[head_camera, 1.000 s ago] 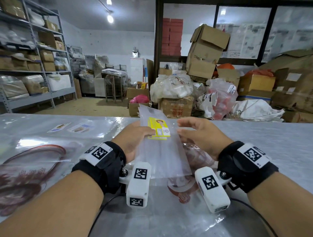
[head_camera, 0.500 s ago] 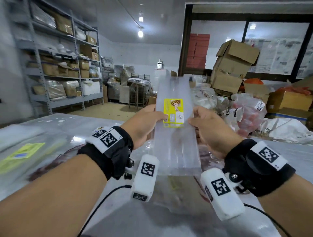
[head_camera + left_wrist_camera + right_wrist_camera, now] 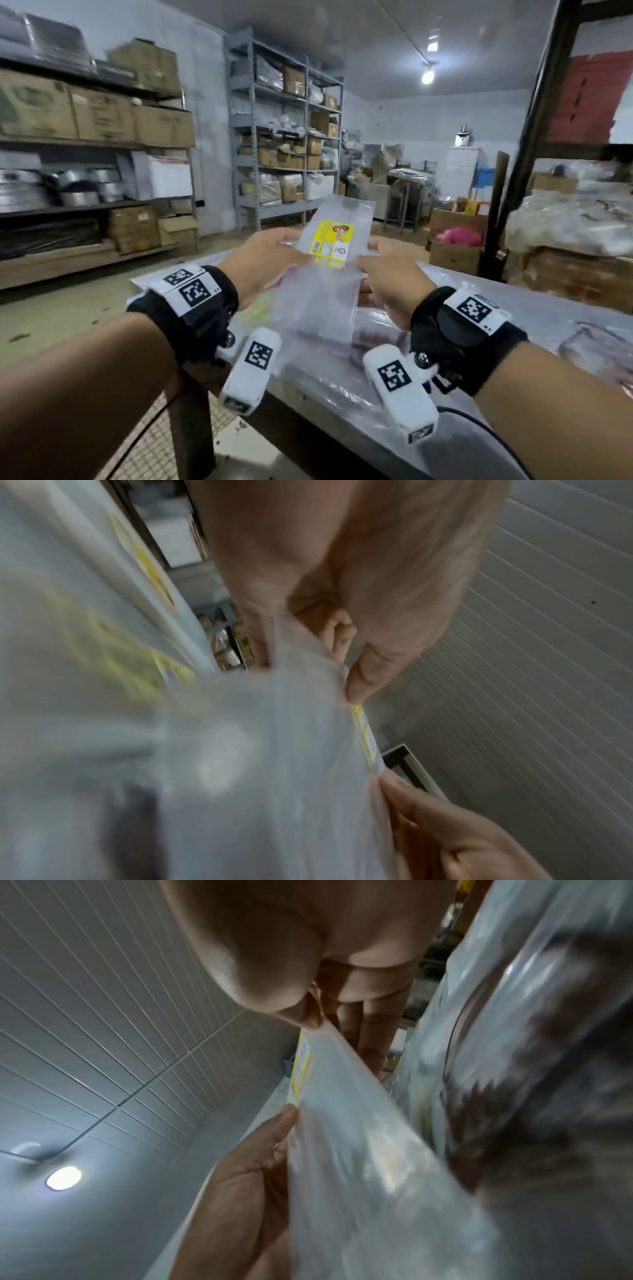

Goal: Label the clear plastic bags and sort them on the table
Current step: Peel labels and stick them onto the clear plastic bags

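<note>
We hold the bag (image 3: 325,274) up above the table (image 3: 534,329), left hand (image 3: 263,263) and right hand (image 3: 390,274) each pinching a side edge beside the yellow label (image 3: 331,244). Best we keep the film taut, then lay it flat on the table with the label facing up.

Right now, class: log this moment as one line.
stage: sorting | left hand: grips clear plastic bag | right hand: grips it | yellow label: on

The yellow label (image 3: 331,244) on the clear bag (image 3: 322,294) carries print too blurred to read.
</note>
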A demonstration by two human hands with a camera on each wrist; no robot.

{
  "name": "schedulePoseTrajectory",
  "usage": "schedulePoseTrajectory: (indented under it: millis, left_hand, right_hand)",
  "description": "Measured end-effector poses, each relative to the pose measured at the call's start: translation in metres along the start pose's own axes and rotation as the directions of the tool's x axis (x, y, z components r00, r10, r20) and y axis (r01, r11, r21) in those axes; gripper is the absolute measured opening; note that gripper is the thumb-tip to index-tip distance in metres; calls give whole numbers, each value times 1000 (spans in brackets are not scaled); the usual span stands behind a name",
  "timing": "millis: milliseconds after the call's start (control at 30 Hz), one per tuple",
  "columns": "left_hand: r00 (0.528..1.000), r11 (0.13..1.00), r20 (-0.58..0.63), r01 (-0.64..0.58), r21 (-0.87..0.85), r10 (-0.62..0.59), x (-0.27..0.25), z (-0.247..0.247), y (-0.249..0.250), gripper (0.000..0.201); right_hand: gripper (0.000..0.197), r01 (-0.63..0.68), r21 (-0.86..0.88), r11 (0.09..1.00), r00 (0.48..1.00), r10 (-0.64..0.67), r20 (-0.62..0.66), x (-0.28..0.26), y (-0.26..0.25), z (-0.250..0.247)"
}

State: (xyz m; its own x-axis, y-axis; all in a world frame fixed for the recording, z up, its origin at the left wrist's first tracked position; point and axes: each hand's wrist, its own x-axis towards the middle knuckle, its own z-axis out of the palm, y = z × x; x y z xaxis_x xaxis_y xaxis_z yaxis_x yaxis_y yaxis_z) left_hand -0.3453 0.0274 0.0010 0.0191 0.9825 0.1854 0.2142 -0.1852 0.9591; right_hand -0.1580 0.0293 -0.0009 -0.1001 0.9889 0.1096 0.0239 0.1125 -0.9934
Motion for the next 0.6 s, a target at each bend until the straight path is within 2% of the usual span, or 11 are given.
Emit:
schedulePoseTrajectory:
  millis: [67,167,267,300,400,433,533,600]
  left_hand:
    - [997,993,-76,22,113,-14,4,-35,-8,37]
    - [986,956,-163,71,284,-25,12,-82,-18,9]
    - [984,844,-176,126,521,-39,30,-120,-24,38]
    - [984,792,-166,150,592,-62,34,-128,-23,38]
    - [976,662,-176,214,719,-124,45,-141,-31,15]
    - [974,619,-187,225,753,-126,47,-142,-34,16]
    - [965,491,-232,263,831,-123,49,-140,-45,31]
    - [961,409,-261,276,870,-93,49,-136,-48,35]
  right_hand:
    - [27,-40,37,999,997,38,62,11,3,34]
    - [14,-107,69,992,984,96,148,26,3,80]
    - [13,-220,137,966,956,186,225,41,5,112]
    - [13,-258,125,958,945,223,238,46,7,120]
    - [24,-342,60,938,910,315,268,55,12,138]
    - [29,-362,58,930,904,336,266,57,13,141]
    - [24,-413,93,906,889,379,256,60,13,136]
    - [34,-396,100,913,904,369,216,63,14,124]
